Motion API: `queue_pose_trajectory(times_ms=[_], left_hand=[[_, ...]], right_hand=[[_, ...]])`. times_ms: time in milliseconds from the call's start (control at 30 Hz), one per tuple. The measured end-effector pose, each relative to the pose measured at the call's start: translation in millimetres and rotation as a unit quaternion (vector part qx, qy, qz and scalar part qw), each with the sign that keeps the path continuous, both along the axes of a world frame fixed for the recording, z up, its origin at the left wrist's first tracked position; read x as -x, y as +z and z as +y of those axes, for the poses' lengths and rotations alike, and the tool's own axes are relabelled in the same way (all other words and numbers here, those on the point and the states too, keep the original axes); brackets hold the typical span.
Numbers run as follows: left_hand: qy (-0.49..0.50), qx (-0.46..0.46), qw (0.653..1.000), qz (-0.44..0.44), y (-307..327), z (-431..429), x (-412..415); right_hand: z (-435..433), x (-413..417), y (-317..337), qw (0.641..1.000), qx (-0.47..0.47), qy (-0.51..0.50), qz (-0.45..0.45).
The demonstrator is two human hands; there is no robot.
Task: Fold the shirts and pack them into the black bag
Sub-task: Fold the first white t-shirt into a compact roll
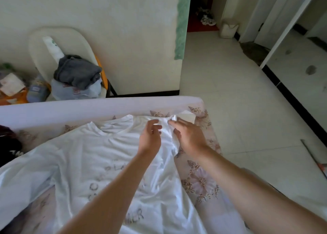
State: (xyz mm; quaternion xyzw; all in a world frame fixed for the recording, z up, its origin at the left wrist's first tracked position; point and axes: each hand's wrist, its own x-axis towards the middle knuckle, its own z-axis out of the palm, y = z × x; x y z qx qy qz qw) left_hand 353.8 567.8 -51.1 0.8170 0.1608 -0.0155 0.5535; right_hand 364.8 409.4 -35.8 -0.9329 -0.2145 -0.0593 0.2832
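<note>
We judged the shirt point(109, 156) light, limp; best taken at the shoulders. Right hand point(190, 138) pinched its sleeve point(172, 118); left hand point(150, 139) fingers curled, hold unclear.

**Pale room, tiled floor**

A cream wall point(123, 30) stands far left, with a green strip point(181, 21) down its right edge. Beyond is a dark doorway point(203, 9). Pale floor tiles point(230, 92) run right to black skirting point(292, 99). A white chair point(40, 44) far left bears grey clothing point(77, 71), possibly a jumper. A floral-sheeted bed point(201, 179) lies near.
</note>
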Motion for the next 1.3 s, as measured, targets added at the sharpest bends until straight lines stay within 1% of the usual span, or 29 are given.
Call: queue_pose_trajectory(times_ms=[33, 100, 133, 167, 200, 267, 333, 367, 433, 500, 533, 600, 667, 733, 800, 867, 900, 967, 1033, 1067, 1100, 1133, 1200, 1233, 1267, 1300], left_hand=[[0.042, -0.001, 0.999, -0.009, 2, 23, -2], [0.107, -0.022, 0.994, -0.008, 0, 66, -3], [0.119, -0.039, 0.992, 0.004, -3, 83, -3], [0.111, -0.056, 0.992, 0.025, -7, 97, -2], [0.082, -0.076, 0.992, 0.057, -14, 106, -1], [-0.003, -0.118, 0.985, 0.124, -28, 115, 1], [-0.057, -0.142, 0.977, 0.149, -42, 115, 3], [-0.064, -0.158, 0.974, 0.146, -48, 112, 2], [-0.047, -0.189, 0.972, 0.132, -57, 104, -1], [-0.012, -0.190, 0.973, 0.132, -59, 99, -7], [0.007, -0.179, 0.974, 0.137, -60, 99, -12], [0.035, -0.148, 0.978, 0.141, -59, 102, -18], [0.047, -0.117, 0.985, 0.116, -56, 107, -19], [0.065, -0.108, 0.990, 0.063, -50, 114, -10], [0.079, -0.133, 0.988, 0.022, -50, 128, 3], [0.055, -0.180, 0.982, 0.001, -55, 141, 19], [0.020, -0.206, 0.978, -0.011, -59, 144, 27], [-0.075, -0.252, 0.964, -0.030, -65, 142, 41], [-0.152, -0.309, 0.939, -0.014, -69, 131, 51], [-0.164, -0.333, 0.929, 0.005, -71, 124, 53], [-0.158, -0.341, 0.927, 0.020, -71, 119, 54], [-0.137, -0.328, 0.934, 0.028, -68, 114, 55], [-0.069, -0.273, 0.959, 0.018, -61, 110, 60], [-0.039, -0.261, 0.964, 0.011, -57, 110, 65], [-0.028, -0.269, 0.963, 0.014, -54, 113, 70], [-0.043, -0.297, 0.953, 0.035, -53, 117, 76]], right_hand=[[17, 1, -2, 0.998, 0.019, 0.058, -0.020], [49, 10, -12, 0.980, 0.080, 0.175, -0.049], [61, 17, -18, 0.968, 0.110, 0.223, -0.039], [69, 23, -25, 0.958, 0.138, 0.249, -0.013], [73, 30, -31, 0.953, 0.156, 0.260, 0.024], [74, 35, -46, 0.962, 0.144, 0.223, 0.065], [71, 33, -60, 0.978, 0.141, 0.140, 0.066], [68, 31, -65, 0.980, 0.156, 0.102, 0.066], [60, 30, -70, 0.975, 0.180, 0.064, 0.115], [54, 32, -76, 0.964, 0.208, 0.075, 0.146], [52, 34, -78, 0.963, 0.215, 0.086, 0.141], [52, 38, -85, 0.966, 0.220, 0.086, 0.101], [56, 39, -89, 0.972, 0.212, 0.063, 0.074], [61, 38, -85, 0.981, 0.178, 0.049, 0.052], [64, 39, -80, 0.986, 0.145, 0.071, 0.046], [66, 44, -79, 0.980, 0.154, 0.117, 0.044], [65, 47, -79, 0.976, 0.167, 0.134, 0.048], [64, 51, -80, 0.973, 0.176, 0.134, 0.060], [64, 54, -78, 0.976, 0.180, 0.110, 0.061], [64, 54, -78, 0.975, 0.189, 0.097, 0.061], [65, 54, -76, 0.975, 0.198, 0.084, 0.061], [66, 55, -73, 0.974, 0.204, 0.073, 0.060], [65, 53, -71, 0.977, 0.199, 0.055, 0.054], [63, 52, -71, 0.979, 0.192, 0.051, 0.054], [62, 50, -71, 0.979, 0.188, 0.054, 0.058], [61, 49, -71, 0.978, 0.186, 0.064, 0.064]])
